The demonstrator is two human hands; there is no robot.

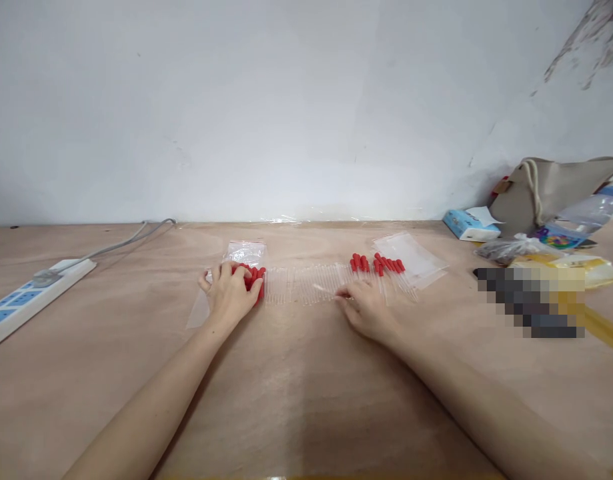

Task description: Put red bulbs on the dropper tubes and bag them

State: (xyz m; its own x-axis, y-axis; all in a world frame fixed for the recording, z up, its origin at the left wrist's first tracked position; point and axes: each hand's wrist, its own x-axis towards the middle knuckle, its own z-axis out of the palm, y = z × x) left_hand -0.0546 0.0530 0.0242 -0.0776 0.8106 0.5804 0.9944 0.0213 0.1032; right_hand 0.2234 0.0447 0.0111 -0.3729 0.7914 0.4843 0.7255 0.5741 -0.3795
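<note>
My left hand [230,290] is at a pile of red rubber bulbs [256,275], its thumb and fingers curled around some of them. My right hand [369,310] has its thumb and fingertips pinched at the right end of a row of clear dropper tubes [319,283]; one slanted tube reaches to the fingertips. More clear tubes [277,285] lie side by side just right of the bulbs. Beyond my right hand are several droppers with red bulbs [389,264] on their far ends, and another small group of red-bulbed droppers [359,263] beside them.
Clear plastic bags lie behind the bulbs [246,252] and at the right [419,260]. A power strip [33,300] with a grey cable is at left. At right are a tissue pack [470,225], a beige bag [556,190], a plastic bottle [583,217] and a blurred dark object [531,303].
</note>
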